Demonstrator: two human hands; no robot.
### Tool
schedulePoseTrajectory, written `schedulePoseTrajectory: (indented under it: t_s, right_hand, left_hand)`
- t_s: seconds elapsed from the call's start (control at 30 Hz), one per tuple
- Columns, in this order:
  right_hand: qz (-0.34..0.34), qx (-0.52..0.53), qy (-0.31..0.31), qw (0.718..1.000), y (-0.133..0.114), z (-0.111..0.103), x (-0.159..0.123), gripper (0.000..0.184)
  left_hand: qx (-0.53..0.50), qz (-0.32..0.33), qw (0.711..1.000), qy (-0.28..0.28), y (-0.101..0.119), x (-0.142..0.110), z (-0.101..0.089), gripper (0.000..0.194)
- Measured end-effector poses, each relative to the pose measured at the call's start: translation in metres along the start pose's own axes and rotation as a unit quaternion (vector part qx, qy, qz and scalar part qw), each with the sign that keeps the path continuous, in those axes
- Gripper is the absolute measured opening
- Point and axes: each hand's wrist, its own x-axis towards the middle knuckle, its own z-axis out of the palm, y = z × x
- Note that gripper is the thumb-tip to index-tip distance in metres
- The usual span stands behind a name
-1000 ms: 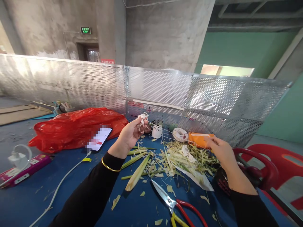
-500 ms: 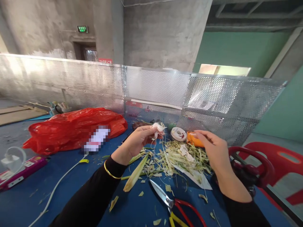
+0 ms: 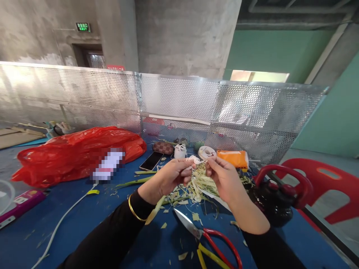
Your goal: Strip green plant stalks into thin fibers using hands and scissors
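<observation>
My left hand (image 3: 175,173) is closed, its fingertips pinching a small tangle of white thread (image 3: 194,160). Facing it, my right hand (image 3: 224,177) has thumb and forefinger pressed together on a strand that runs from the tangle. Both hands are raised over a heap of pale green shredded plant strips (image 3: 199,186), partly hidden by my right hand. Closer to me, red-and-yellow-handled scissors (image 3: 193,227) lie with the blades pointing away. Behind my hands stand a ball of white thread (image 3: 180,151) and a white tape roll (image 3: 206,152).
An orange packet (image 3: 234,158), a dark phone (image 3: 152,161) and a checked case (image 3: 163,148) lie toward the perforated metal screen (image 3: 179,97). At left are a red plastic bag (image 3: 78,149) and a white cable (image 3: 63,222). A dark red-handled jug (image 3: 273,201) stands at right.
My right hand has come left from beside the orange packet to the thread at my left hand. The view has shifted slightly, and the white thread ball and phone are now uncovered.
</observation>
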Motion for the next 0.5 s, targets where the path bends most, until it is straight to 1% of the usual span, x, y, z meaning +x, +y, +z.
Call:
schedulePoseTrajectory:
  t_s: [0.1, 0.17, 0.23, 0.27, 0.3, 0.33, 0.37, 0.4, 0.43, 0.47, 0.5]
  right_hand:
    - [-0.052, -0.056, 0.059, 0.995, -0.001, -0.014, 0.009, 0.028]
    - [-0.091, -0.109, 0.116, 0.983, -0.001, -0.030, 0.017, 0.026]
    - [-0.125, -0.174, 0.177, 0.960, -0.002, -0.048, 0.026, 0.024]
    - [-0.135, -0.208, 0.197, 0.949, -0.003, -0.056, 0.029, 0.022]
    - [-0.139, -0.241, 0.200, 0.939, -0.005, -0.062, 0.032, 0.022]
    - [-0.139, -0.273, 0.185, 0.934, -0.007, -0.066, 0.033, 0.023]
    - [-0.135, -0.303, 0.154, 0.931, -0.008, -0.066, 0.032, 0.026]
    - [-0.129, -0.328, 0.111, 0.929, -0.008, -0.061, 0.029, 0.029]
    - [-0.117, -0.347, 0.048, 0.929, -0.007, -0.054, 0.025, 0.031]
    - [-0.103, -0.352, -0.011, 0.930, -0.005, -0.043, 0.019, 0.030]
    - [-0.086, -0.348, -0.086, 0.930, -0.001, -0.031, 0.013, 0.027]
  left_hand:
    - [-0.067, -0.001, 0.996, 0.054, 0.005, -0.002, 0.001, 0.019]
    - [-0.102, 0.004, 0.992, 0.077, 0.011, -0.004, 0.001, 0.022]
    - [-0.133, 0.014, 0.988, 0.081, 0.016, -0.006, 0.001, 0.024]
    - [-0.150, 0.020, 0.985, 0.078, 0.019, -0.007, 0.001, 0.024]
    - [-0.169, 0.024, 0.982, 0.075, 0.020, -0.008, 0.001, 0.025]
    - [-0.187, 0.027, 0.979, 0.071, 0.021, -0.009, 0.001, 0.025]
    - [-0.202, 0.027, 0.977, 0.069, 0.021, -0.010, 0.001, 0.026]
    - [-0.215, 0.025, 0.974, 0.069, 0.021, -0.010, 0.002, 0.027]
    - [-0.226, 0.022, 0.971, 0.071, 0.021, -0.010, 0.003, 0.028]
    - [-0.235, 0.017, 0.969, 0.070, 0.021, -0.011, 0.005, 0.029]
    - [-0.243, 0.013, 0.968, 0.069, 0.021, -0.011, 0.006, 0.030]
